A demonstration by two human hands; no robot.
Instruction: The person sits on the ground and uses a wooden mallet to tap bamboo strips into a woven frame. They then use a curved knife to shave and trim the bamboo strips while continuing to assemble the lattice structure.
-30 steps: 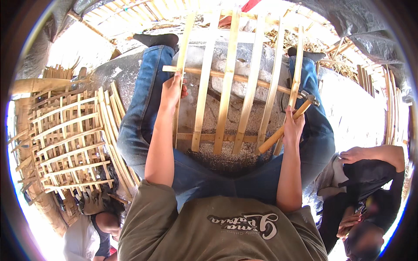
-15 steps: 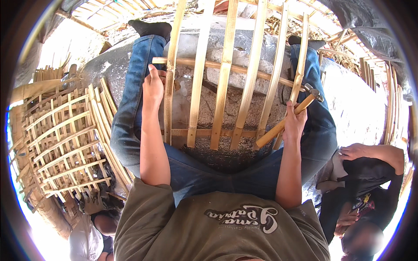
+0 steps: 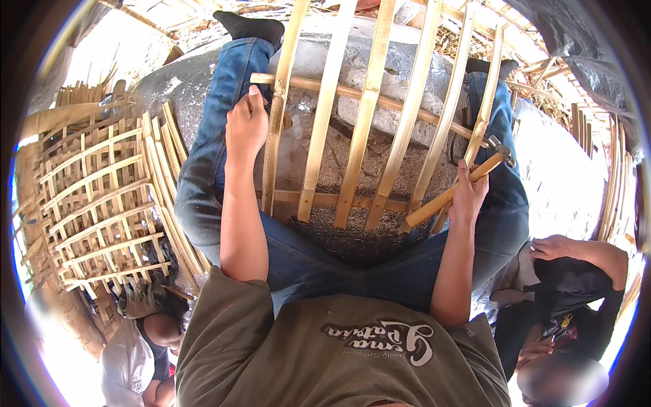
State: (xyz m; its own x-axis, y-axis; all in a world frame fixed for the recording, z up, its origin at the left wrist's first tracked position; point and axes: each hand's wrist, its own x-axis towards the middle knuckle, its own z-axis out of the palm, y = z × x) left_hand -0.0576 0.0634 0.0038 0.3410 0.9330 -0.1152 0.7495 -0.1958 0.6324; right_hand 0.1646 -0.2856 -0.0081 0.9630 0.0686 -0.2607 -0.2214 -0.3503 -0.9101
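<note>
A bamboo frame (image 3: 368, 102) of several long slats on thin crosspieces lies between my spread legs. My left hand (image 3: 247, 127) is closed at its left side, thumb against the end of the upper crosspiece (image 3: 308, 83). The curled fingers are partly hidden beside the leftmost slat. In my right hand (image 3: 469, 195) is a hammer (image 3: 427, 209), its wooden handle slanting up to a metal head (image 3: 500, 149) near the rightmost slat (image 3: 485, 112). The thumb of that hand points up beside the slat.
Stacked bamboo lattice panels (image 3: 102, 203) lie at left, with loose bamboo strips (image 3: 169, 197) alongside. A grey plastic-covered mound (image 3: 176, 91) lies under the frame and my legs. One person sits at lower left; another, in dark clothes (image 3: 576, 278), at lower right.
The frame, my legs and both hands appear shifted slightly right in the picture. My left hand has turned, showing more of its back. The hammer stays in my right hand.
</note>
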